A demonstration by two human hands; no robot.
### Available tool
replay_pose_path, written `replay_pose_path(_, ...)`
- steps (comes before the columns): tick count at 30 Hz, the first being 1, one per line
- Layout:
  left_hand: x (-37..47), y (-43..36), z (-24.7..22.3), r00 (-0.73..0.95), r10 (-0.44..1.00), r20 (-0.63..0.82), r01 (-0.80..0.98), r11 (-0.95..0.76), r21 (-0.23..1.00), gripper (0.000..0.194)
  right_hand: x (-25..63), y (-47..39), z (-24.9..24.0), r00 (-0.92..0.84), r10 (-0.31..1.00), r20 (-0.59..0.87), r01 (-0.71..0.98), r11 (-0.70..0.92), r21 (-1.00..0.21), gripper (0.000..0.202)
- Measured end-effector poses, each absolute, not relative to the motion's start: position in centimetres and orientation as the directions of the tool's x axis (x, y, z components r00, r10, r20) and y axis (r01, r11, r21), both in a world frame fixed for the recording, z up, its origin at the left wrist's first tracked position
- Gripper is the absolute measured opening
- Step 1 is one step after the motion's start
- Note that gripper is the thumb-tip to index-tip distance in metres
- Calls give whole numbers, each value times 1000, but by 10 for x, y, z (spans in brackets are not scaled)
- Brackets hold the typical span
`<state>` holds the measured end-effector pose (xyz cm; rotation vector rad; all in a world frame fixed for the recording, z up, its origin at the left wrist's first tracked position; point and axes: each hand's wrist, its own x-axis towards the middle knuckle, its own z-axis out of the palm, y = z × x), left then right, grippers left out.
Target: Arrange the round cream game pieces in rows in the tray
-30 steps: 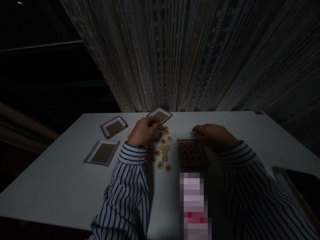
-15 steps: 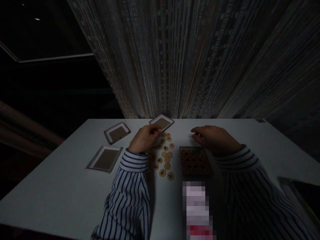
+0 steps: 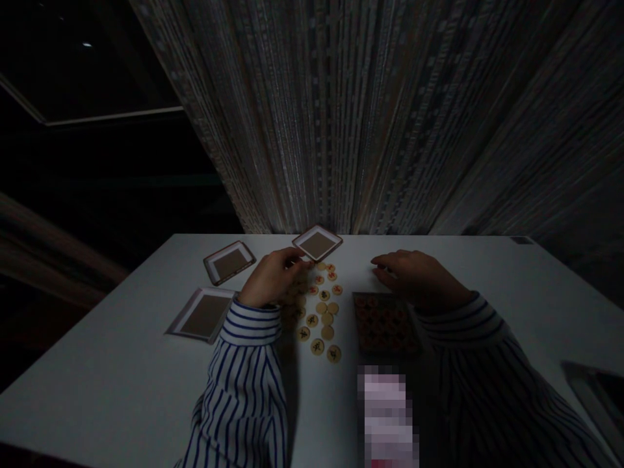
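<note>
- Nearest me, by the right edge of the counter (image 3: 121, 377), I see a dark flat object (image 3: 604, 396), cut off by the view.
- Farther in, the dark box (image 3: 390, 300) sits right of the counter's middle, reddish discs inside.
- Just left of it I have loose pale discs (image 3: 317, 346), some lettered black or red, some plain, strung toward the far edge.
- A grey-rimmed tray (image 3: 205, 316) lies toward the left edge.
- My right hand (image 3: 419, 276) hangs over the box's far right corner, fingers loosely bent, gripping nothing I can see.
- My left hand (image 3: 266, 279) reaches over the discs, fingertips curled by the farthest ones; I cannot tell whether it grips one.
- Two brown-rimmed trays (image 3: 318, 242) lie near the far edge.
</note>
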<state>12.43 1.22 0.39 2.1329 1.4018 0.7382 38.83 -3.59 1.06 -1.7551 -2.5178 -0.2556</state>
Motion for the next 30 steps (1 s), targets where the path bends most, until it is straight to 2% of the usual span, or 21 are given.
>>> replay_pose_path(6, 118, 12, 9, 267, 951, 156, 724, -305, 618, 35, 391, -35, 8, -330, 931, 156, 943, 319, 94, 35)
replay_pose_path(17, 119, 14, 4, 285, 947, 147, 732, -314, 604, 33, 391, -34, 10, -310, 941, 133, 950, 304, 65, 33)
replay_pose_path(25, 136, 12, 3, 335, 928, 161, 803, -371, 466, 28, 386, -30, 6, -310, 940, 143, 951, 309, 31, 34)
replay_pose_path(30, 131, 13, -1, 341, 921, 186, 834, -388, 391, 31, 374, -16, 4, -263, 961, 90, 965, 263, 10, 33)
